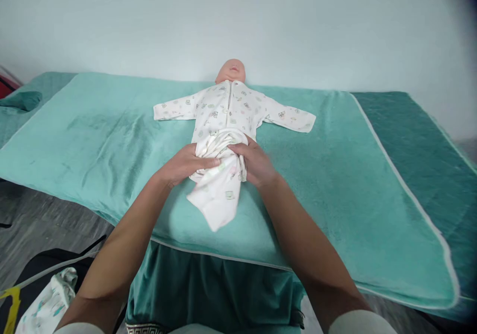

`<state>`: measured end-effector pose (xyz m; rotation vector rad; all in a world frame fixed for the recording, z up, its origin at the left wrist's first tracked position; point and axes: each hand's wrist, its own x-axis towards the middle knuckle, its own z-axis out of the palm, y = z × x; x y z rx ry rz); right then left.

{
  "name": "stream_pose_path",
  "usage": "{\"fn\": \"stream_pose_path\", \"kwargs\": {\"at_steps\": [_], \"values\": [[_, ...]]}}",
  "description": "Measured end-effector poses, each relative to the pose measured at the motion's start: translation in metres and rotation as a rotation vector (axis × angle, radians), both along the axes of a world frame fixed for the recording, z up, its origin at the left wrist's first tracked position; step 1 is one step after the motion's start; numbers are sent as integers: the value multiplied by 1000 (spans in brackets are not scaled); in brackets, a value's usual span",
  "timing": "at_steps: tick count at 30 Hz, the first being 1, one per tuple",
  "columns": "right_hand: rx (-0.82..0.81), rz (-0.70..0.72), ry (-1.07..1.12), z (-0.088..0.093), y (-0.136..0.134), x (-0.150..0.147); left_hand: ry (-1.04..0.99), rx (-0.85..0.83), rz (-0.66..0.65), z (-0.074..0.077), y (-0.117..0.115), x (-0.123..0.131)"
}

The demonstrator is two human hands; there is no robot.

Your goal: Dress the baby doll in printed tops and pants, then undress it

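A baby doll [231, 70] lies on its back, wearing a white long-sleeved baby top [214, 106] with small animal prints, its sleeves spread to both sides. Over the doll's lower body, white printed baby pants [223, 190] are bunched up, one tapered end hanging toward me. My left hand [186, 165] grips the bunched cloth from the left, thumb on top. From the right, my right hand [258, 162] pinches the cloth's upper edge, fingers partly hidden under it. The doll's legs are hidden.
A light teal blanket [112, 140] covers the padded table, with a darker green cover [395, 125] at the right. Behind stands a white wall [238, 21]. At lower left, a printed white cloth [46, 304] lies on a black seat near a cable [55, 270].
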<state>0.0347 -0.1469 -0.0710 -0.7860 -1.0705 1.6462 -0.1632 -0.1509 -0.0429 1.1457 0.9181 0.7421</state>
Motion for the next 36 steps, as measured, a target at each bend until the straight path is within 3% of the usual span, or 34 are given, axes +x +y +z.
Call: {"fn": "stream_pose_path", "kwargs": {"at_steps": [2,5,10,12,18,20,23,26,30,36], "values": [[36,-3,-27,2,-2,-2,16,17,-22,0,-1,-1],[120,42,-130,6,-4,-1,-131,56,125,-2,-5,6],[258,288,-259,10,-4,6,-240,11,268,-6,-11,16],[239,270,-238,9,-5,5,-181,-10,259,-7,-14,12],[166,-11,-229,7,-6,-4,-69,-4,77,-9,-19,-8],[170,13,-287,11,-6,-4,-165,2,85,-10,-20,-9],[222,158,-376,21,-7,-1,-296,-45,155,-9,-26,-3],[305,251,-460,28,-6,0,-298,-102,243,-5,-49,7],[372,255,-721,29,-4,-4,-270,-140,491,5,-94,25],[564,301,-1031,33,-5,-13,-368,-266,696,15,-143,43]]}}
